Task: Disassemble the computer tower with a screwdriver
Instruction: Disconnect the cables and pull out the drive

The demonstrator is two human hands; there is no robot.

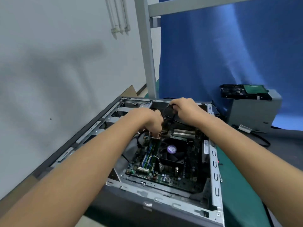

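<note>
The open computer tower (214, 167) lies on its side on the bench, its side panel off. Inside it, the green motherboard (165, 174) carries a black cooler fan (172, 151) with a purple sticker. My left hand (147, 120) reaches down to the far end of the board, fingertips pinched on a cable connector there. My right hand (183, 108) is over the far side of the case, closed around a loop of black cable (168, 113) that runs between the two hands. No screwdriver is in view.
A removed grey metal drive cage (254, 112) with a hard drive (244, 92) on top stands at the right rear. A green mat (237, 185) covers the bench. A grey frame post (147, 54), a blue curtain and a white wall stand behind.
</note>
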